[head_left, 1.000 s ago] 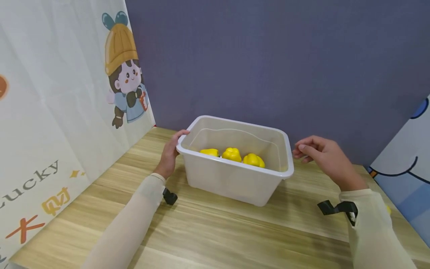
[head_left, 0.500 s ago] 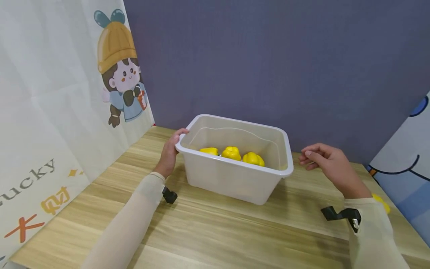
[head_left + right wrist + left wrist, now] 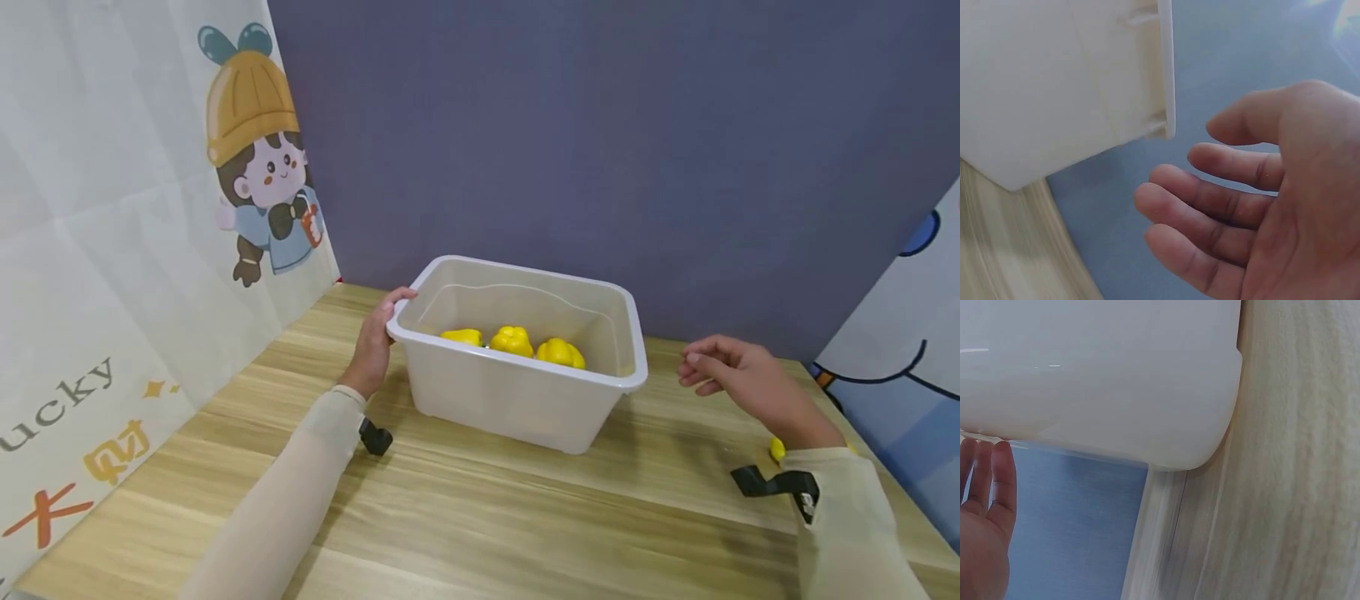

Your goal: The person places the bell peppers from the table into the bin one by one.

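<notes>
A white plastic bin point(image 3: 495, 392) stands on the wooden table, holding three yellow bell peppers: one at the left point(image 3: 461, 337), a middle pepper point(image 3: 512, 341) and a right pepper point(image 3: 560, 353). The front wall hides their lower parts. My left hand point(image 3: 369, 350) holds the bin's left end by the rim, with a digit lapping over the edge; in the left wrist view its fingertips point(image 3: 1002, 453) reach the rim from outside. My right hand point(image 3: 738, 375) hovers to the right of the bin, apart from it, fingers loosely curled and nothing held.
Another yellow object point(image 3: 777, 450) lies on the table point(image 3: 480, 517) at the right, mostly hidden behind my right forearm. A dark blue panel point(image 3: 600, 150) rises right behind the bin. Printed white sheets point(image 3: 112, 250) border the left, and a cartoon-printed one the right.
My right hand has drifted right and slightly down, away from the bin. More of the yellow object by the right wrist shows. The left hand keeps its hold on the rim.
</notes>
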### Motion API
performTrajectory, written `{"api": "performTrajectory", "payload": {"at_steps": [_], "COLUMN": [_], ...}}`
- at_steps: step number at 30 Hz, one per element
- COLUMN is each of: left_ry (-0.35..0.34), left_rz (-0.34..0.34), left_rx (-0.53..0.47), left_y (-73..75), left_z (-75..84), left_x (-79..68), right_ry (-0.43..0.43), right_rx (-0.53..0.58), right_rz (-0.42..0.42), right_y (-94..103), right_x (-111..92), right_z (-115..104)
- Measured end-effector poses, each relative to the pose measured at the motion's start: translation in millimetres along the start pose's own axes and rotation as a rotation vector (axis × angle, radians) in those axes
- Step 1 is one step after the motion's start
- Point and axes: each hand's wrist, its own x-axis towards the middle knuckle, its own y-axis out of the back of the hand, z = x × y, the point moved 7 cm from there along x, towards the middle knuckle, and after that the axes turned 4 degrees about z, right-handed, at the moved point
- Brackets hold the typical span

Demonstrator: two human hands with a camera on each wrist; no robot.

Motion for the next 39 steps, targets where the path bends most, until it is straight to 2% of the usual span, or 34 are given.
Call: {"api": "performTrajectory", "payload": {"at_steps": [13,22,27,39], "left_ry": [-0.007,-0.022,-0.04,-0.001], "left_rz": [-0.005,-0.006,-0.014,-0.018], "left_rx": [-0.006,-0.006,-0.025,-0.002], "left_y": [0.7,-0.3,-0.8,-1.1], "left_z": [-2.3,0.9,0.9,0.0], "left_x": [-0.8,-2.5,-3.4,-2.1], "right_ry": [-0.01,-0.027,-0.076,-0.109], "right_rx": [-0.003,-0.033,-0.059,-0.061], "right_rz": [-0.052,-0.026,-0.032,-0.061], "right_y": [-4.4,5.0,10.9,20.1], "right_x": [-9,-15,-20,-25], "right_z": [13,28,36,47]}}
